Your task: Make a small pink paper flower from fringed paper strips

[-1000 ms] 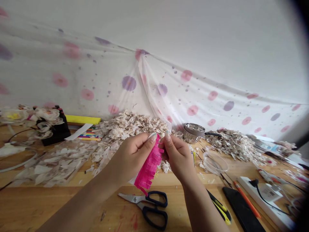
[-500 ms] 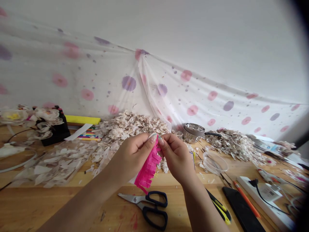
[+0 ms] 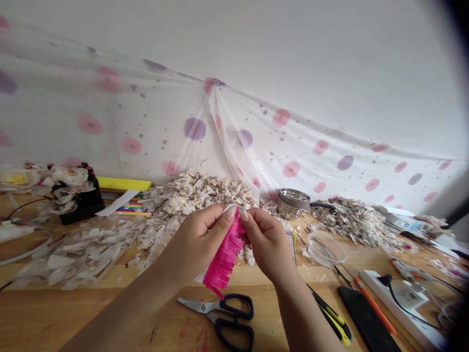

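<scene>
A bright pink strip of fringed crepe paper (image 3: 224, 259) hangs from between my hands, its cut edge facing right and its lower end loose. My left hand (image 3: 207, 234) pinches the top of the strip between thumb and fingers. Close beside it, my right hand (image 3: 266, 239) pinches the same upper end, thumb tip near the left thumb. A bit of green shows at the fingertips, too small to name. Under the strip, scissors (image 3: 223, 313) with dark blue handles lie on the wooden table (image 3: 146, 313), blades slightly apart and pointing left.
Heaps of dried petals (image 3: 198, 193) lie at the back, with a metal bowl (image 3: 293, 203) beside them. On the right are a clear plastic lid (image 3: 326, 248), a yellow-black cutter (image 3: 331, 318), a black phone (image 3: 366, 318), an orange pen (image 3: 375, 305) and a power strip (image 3: 403, 310).
Both hands keep their pinch on the pink strip at nearly the same place. The strip has turned slightly, showing more of its fringed face. The whole view has shifted a little.
</scene>
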A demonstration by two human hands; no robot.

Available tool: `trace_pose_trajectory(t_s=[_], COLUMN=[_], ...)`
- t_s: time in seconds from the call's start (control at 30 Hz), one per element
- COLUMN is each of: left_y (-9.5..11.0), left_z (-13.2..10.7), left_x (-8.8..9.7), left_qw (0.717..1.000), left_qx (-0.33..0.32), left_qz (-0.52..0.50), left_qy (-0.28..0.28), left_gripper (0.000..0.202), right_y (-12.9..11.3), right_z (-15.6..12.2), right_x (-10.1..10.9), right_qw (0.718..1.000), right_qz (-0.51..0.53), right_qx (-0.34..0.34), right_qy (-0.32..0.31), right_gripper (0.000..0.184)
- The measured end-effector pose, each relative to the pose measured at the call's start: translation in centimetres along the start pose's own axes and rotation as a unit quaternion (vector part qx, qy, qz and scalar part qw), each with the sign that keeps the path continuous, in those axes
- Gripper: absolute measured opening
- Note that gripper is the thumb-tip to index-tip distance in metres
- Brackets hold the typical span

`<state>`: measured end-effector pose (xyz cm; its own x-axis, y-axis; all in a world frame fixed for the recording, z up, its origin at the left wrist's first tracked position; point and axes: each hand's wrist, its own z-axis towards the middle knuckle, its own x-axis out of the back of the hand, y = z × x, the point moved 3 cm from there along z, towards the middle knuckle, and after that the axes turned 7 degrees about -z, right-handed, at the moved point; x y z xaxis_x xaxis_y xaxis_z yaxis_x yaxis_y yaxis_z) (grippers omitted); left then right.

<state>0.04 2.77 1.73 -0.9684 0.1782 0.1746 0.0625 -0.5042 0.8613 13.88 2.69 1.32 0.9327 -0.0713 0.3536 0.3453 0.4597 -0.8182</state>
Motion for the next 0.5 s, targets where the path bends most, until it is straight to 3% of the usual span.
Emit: trace_pose_trajectory(t_s=[0.23, 0.37, 0.43, 0.5], left_y=[-0.5, 0.4, 1.4, 2.3], left_z=[0.0, 0.0, -0.7, -2.5], left_x=[-0.1, 0.2, 0.4, 0.5], left_qw=[0.999, 0.997, 0.988, 0.967], left_qx=[-0.001, -0.006, -0.038, -0.131], left_qz=[0.033, 0.081, 0.142, 0.21], left_qy=[0.001, 0.018, 0.045, 0.067], left_gripper=[0.04, 0.04, 0.037, 0.022], right_y=[0.3, 0.0, -0.3, -0.4], right_z=[0.2, 0.2, 0.1, 0.2], right_x=[-0.3, -0.1, 0.2, 0.4], right_qw=[0.999, 0.998, 0.997, 0.997], right_qz=[0.034, 0.051, 0.05, 0.044], right_qx=[0.03, 0.037, 0.033, 0.032], right_qy=[0.029, 0.03, 0.042, 0.058], right_gripper=[0.027, 0.024, 0.025, 0.025])
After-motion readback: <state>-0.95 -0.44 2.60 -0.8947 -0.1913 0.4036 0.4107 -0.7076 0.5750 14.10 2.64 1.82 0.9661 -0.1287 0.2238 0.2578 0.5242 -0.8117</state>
